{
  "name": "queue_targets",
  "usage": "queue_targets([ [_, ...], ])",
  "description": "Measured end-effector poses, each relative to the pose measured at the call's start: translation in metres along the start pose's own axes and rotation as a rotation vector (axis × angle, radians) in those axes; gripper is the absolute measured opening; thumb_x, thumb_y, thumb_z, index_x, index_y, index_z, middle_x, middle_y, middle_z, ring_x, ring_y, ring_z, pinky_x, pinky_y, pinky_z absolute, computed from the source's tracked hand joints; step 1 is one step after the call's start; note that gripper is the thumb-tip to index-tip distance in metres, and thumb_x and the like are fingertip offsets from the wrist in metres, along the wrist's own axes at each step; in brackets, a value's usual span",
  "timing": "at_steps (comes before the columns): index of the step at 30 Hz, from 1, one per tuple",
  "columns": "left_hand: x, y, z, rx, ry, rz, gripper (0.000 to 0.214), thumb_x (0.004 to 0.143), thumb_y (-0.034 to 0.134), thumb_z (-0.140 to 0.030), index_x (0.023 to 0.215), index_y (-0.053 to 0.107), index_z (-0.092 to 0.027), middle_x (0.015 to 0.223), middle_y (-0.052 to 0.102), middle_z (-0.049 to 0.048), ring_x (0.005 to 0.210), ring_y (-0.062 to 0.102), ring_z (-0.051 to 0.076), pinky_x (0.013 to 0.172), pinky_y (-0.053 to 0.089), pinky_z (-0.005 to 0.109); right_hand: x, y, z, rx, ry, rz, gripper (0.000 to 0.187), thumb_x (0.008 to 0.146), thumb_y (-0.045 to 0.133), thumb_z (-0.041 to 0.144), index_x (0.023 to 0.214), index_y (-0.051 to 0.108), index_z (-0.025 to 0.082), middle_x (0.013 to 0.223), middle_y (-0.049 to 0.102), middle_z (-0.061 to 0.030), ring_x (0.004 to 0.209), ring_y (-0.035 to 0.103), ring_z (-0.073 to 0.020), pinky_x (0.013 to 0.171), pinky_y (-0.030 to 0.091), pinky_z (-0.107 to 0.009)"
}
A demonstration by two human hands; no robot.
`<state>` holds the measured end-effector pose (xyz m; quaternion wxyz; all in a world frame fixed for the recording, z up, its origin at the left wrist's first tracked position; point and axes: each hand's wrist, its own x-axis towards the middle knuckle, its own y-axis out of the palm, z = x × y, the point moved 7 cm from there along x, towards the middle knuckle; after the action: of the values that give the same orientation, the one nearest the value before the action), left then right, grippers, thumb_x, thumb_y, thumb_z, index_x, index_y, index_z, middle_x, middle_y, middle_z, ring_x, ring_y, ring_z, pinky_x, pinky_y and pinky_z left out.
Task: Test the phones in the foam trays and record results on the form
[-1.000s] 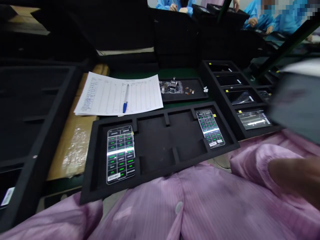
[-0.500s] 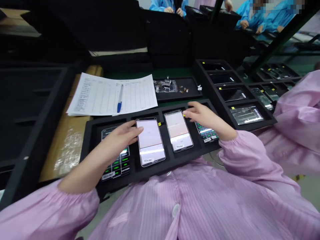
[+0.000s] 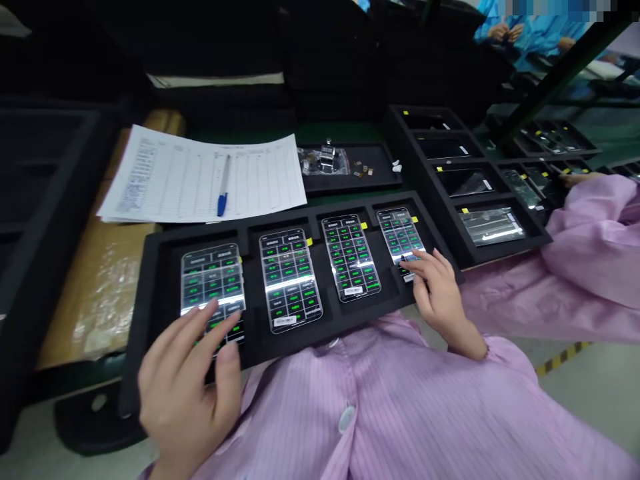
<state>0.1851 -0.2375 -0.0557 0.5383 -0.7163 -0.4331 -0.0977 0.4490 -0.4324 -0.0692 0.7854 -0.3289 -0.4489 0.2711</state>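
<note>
Head view: all four slots of the foam tray (image 3: 260, 353) are filled with phones (image 3: 290, 280), each lit with a green grid. The left hand (image 3: 185, 393), fingers (image 3: 215, 313) spread open, lies over the lower edge of the leftmost phone (image 3: 213, 273). The right hand (image 3: 437, 297), fingers (image 3: 415, 265) loosely curled and gripping nothing, touches the rightmost phone (image 3: 400, 233). Nearby, a side tray (image 3: 493, 250) holds more panels (image 3: 493, 227).
</note>
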Motion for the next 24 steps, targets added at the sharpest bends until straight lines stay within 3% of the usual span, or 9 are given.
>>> queue_targets([
  [3,0.005,0.007,-0.009,0.005,0.045,0.046,0.058,0.086,0.054,-0.013,0.14,0.054,-0.036,0.144,0.057,0.004,0.13,0.053,0.033,0.109,0.041,0.057,0.011,0.007,0.025,0.104,-0.073,0.055,0.033,0.088,0.044,0.013,0.113,0.062,0.025,0.105,0.075,-0.005,0.119,0.064,-0.0269,0.114,0.038,-0.056],
  [6,0.007,0.011,-0.016,0.028,0.1,0.066,0.044,0.086,0.053,-0.015,0.128,0.062,-0.024,0.14,0.059,0.0118,0.128,0.053,0.035,0.107,0.043,0.056,0.019,0.027,0.056,0.228,-0.184,0.205,0.038,0.087,0.042,0.014,0.12,0.06,0.024,0.112,0.074,-0.0053,0.127,0.059,-0.0262,0.118,0.033,-0.056],
  [9,0.008,0.012,-0.016,0.072,0.105,0.086,0.034,0.086,0.051,-0.016,0.117,0.065,-0.015,0.137,0.059,0.018,0.129,0.052,0.036,0.107,0.043,0.056,0.024,0.044,0.072,0.218,-0.244,0.284,0.04,0.088,0.041,0.015,0.125,0.057,0.021,0.119,0.071,-0.0087,0.134,0.053,-0.0272,0.121,0.027,-0.059],
  [14,0.006,0.018,-0.017,0.136,0.102,0.158,0.032,0.087,0.049,-0.018,0.111,0.069,-0.01,0.141,0.054,0.0232,0.133,0.046,0.039,0.106,0.042,0.056,0.022,0.053,0.07,0.203,-0.242,0.328,0.036,0.092,0.043,0.017,0.125,0.055,0.021,0.121,0.07,-0.0093,0.137,0.05,-0.0292,0.122,0.021,-0.063],
  [19,0.003,0.031,-0.02,0.199,0.097,0.266,0.034,0.09,0.049,-0.022,0.117,0.069,-0.016,0.154,0.041,0.0216,0.14,0.039,0.039,0.102,0.044,0.057,0.018,0.05,0.063,0.272,-0.2,0.289,0.035,0.094,0.044,0.018,0.127,0.054,0.023,0.121,0.07,-0.0067,0.138,0.048,-0.0291,0.121,0.022,-0.063],
  [21,0.002,0.025,-0.016,0.207,0.076,0.256,0.036,0.09,0.048,-0.024,0.12,0.068,-0.018,0.158,0.038,0.0179,0.143,0.036,0.038,0.105,0.042,0.057,0.017,0.048,0.061,0.286,-0.184,0.274,0.035,0.095,0.044,0.018,0.128,0.054,0.023,0.122,0.07,-0.007,0.138,0.048,-0.0294,0.121,0.023,-0.064],
  [24,-0.002,-0.002,0.0,0.217,0.0,0.128,0.04,0.09,0.046,-0.025,0.125,0.065,-0.021,0.161,0.035,0.0111,0.144,0.035,0.036,0.112,0.035,0.06,0.015,0.042,0.052,0.293,-0.148,0.25,0.036,0.095,0.044,0.018,0.128,0.055,0.025,0.123,0.07,-0.0072,0.138,0.049,-0.0303,0.12,0.025,-0.064],
])
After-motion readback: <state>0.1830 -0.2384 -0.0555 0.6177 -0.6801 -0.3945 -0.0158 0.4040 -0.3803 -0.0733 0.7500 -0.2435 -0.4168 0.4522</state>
